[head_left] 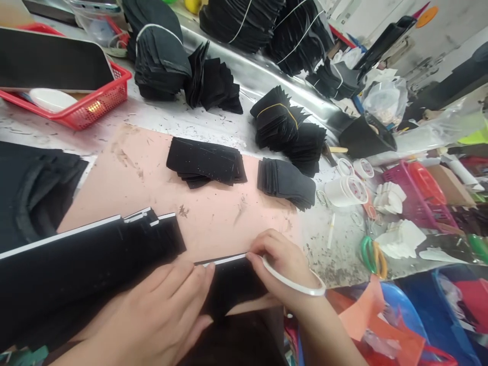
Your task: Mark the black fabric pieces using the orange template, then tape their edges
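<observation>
A black fabric piece with a white strip along its far edge lies under both hands. My left hand rests on its left end, fingers stretched out flat and close together. At the strip's right end, my right hand pinches the piece's edge between thumb and forefinger; a white bangle circles that wrist. To the left are overlapping black pieces with white strips along their far edges. Beyond the hands, a stack of black rectangles and a smaller dark stack lie on the pink sheet.
A red basket holding a phone stands at the back left. Tied black bundles line the back. On the right are white tape rolls, scissors and a pink basket. Blue bins stand below the table edge.
</observation>
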`<state>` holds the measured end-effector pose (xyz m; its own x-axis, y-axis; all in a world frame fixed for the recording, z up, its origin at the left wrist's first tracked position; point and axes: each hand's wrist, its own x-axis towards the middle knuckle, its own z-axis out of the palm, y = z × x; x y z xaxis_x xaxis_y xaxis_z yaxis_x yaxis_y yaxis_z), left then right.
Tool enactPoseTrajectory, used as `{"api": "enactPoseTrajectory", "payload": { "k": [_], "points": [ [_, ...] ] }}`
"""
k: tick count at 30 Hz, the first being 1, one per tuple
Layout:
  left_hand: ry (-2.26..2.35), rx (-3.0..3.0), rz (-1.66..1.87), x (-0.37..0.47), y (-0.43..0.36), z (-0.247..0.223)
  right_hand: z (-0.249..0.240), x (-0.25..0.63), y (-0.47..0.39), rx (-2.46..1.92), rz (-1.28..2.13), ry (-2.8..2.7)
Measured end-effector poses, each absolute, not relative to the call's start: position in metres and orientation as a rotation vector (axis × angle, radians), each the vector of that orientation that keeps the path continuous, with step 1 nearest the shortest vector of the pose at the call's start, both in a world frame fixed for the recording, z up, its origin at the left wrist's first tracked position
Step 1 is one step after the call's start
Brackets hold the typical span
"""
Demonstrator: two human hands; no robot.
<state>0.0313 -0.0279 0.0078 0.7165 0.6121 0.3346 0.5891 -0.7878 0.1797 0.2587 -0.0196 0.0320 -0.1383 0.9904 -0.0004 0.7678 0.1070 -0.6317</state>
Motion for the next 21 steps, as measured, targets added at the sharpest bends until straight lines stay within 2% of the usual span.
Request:
{"api": "enactPoseTrajectory", "payload": {
  "k": [4,9,15,21],
  "points": [
    [0.872,3.023,0.349,0.062,-0.015,0.023,0.034,0.255,-0.021,-1.703,0.67,-2.006],
    [0.775,3.093,0.217,0.086,-0.008,0.026,0.043,0.283,-0.021,-1.681,0.886,-1.902],
    [0.791,3.1,0.161,0.094,0.001,0.032,0.036,0.304,-0.021,-1.776,0.698,-1.851],
    [0.732,3.056,-0.145,0.111,0.01,0.031,0.025,0.298,-0.024,-1.727,0.596,-1.865]
  ]
}}
